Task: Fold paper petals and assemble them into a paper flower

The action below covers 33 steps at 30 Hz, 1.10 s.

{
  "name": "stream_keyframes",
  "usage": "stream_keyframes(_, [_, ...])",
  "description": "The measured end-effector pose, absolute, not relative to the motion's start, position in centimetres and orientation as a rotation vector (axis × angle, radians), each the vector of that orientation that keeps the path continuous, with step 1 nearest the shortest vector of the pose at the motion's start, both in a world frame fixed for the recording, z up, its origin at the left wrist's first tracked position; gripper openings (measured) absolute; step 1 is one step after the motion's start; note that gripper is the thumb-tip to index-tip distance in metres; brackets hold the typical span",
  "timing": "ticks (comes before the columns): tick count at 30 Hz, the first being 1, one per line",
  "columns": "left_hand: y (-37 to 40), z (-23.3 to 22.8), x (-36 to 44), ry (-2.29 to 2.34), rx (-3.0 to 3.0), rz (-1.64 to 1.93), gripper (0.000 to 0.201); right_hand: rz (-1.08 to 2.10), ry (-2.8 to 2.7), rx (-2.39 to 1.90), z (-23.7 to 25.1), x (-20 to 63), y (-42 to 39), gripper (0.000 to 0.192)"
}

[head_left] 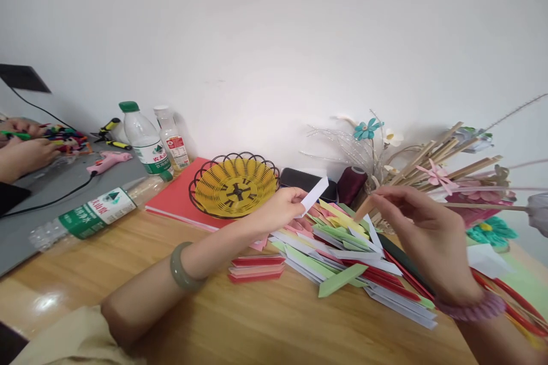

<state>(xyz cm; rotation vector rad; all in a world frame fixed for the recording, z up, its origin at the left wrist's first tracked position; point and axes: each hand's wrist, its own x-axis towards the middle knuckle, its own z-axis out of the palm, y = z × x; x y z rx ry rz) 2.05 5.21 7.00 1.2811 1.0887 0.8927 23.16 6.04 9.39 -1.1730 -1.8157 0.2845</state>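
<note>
The left hand (280, 208) pinches a small white folded paper strip (314, 195) between thumb and fingertips, lifting it clear of the table so its free end points up and to the right. The right hand (422, 234) closes its fingertips on the end of a thin pale wooden stick (363, 208), held at a slant with the tip toward the strip. Strip and stick sit just apart, at about the same height between the two hands, which looks like a way of bringing one to the other above the clutter rather than on it.

Directly beneath both hands lies a loose heap of folded paper strips in green, white, red and pink (346, 256), spread across the wooden table (240, 319). Just left of the heap sits a small stack of red folded strips (256, 268). Farther back, left of the held strip, a yellow woven basket with a black wire rim (234, 184) rests on a red sheet (180, 197). At the far right a bundle of wooden sticks with paper flowers (440, 168) leans toward the wall. At the far left a clear water bottle with a green label (92, 214) lies on its side, and another person's hand (28, 154) works near a pink glue gun (107, 161).
</note>
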Motion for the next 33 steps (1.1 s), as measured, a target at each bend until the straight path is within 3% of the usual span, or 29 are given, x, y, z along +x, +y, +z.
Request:
stream_keyframes(7, [5.4,6.7,2.5,1.147,1.361,0.829,0.027,1.092,-1.705,-1.085,9.2,23.9,5.7,0.018])
stream_keyframes(14, [5.2,6.0,2.6,1.091,1.496,0.748,0.032,1.407,-1.582,-1.106,7.9,24.0,6.6,0.016])
stream_keyframes(18, [5.1,6.0,2.6,1.115,1.584,0.773,0.032,1.407,-1.537,-1.087,7.8,23.9,6.9,0.018])
stream_keyframes(25, [4.5,6.3,3.3,1.018,1.436,0.655,0.031,1.046,-1.743,-1.270,8.7,23.1,6.2,0.016])
stream_keyframes(33, [4.2,6.1,3.5,0.945,1.467,0.600,0.029,1.014,-1.746,-1.311,8.8,23.4,6.4,0.021])
